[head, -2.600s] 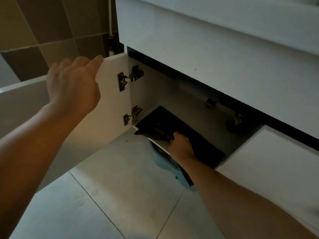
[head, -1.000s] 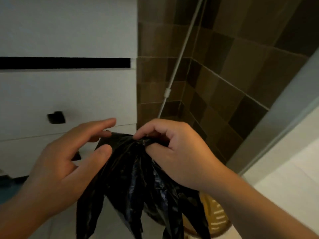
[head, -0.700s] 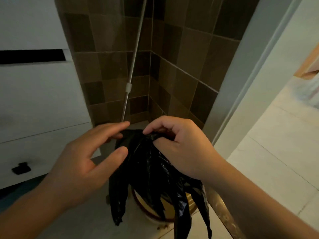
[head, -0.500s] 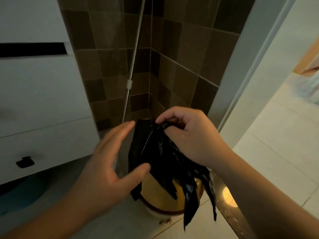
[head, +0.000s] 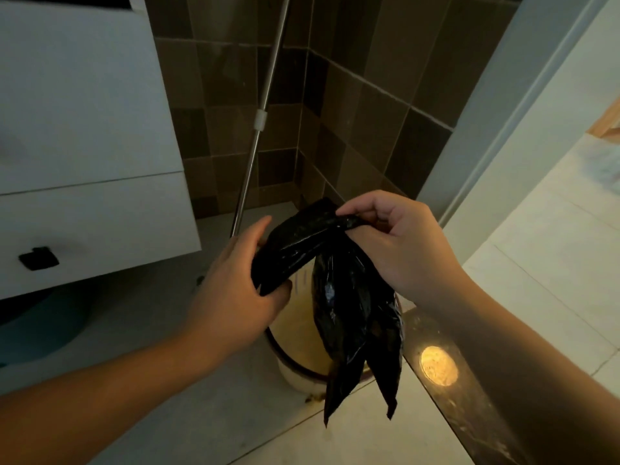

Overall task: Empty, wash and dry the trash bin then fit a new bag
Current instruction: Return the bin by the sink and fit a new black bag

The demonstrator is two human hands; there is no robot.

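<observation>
Head view, looking down into a dim tiled corner: both hands hold a black bag [head: 339, 290] in the air above a bin [head: 295, 337]. The right hand [head: 399, 250] pinches the bunched top edge of the bag between thumb and curled fingers, close to the middle of the frame. The left hand [head: 235, 290] grips a flap of the same bag lower and to the left, thumb under the plastic and fingers laid over it, so a band of the film is stretched between the two hands. The rest of the bag hangs down from the right hand in crumpled folds, its pointed ends dangling in front of the bin and reaching past its base toward the floor [head: 188, 414]. The bin stands upright on the floor, directly below the hands; only part of its yellowish inside and dark rim shows, the rest hidden by the bag and the left hand. A metal pole [head: 258, 129] leans in the corner of the brown tiled wall [head: 369, 105] behind the hands. A white cabinet [head: 84, 129] with a small dark handle [head: 38, 258] fills the left side, and a blue basin [head: 40, 330] sits in shadow beneath it. At right, a metal threshold [head: 436, 367] carries a round spot of light.
</observation>
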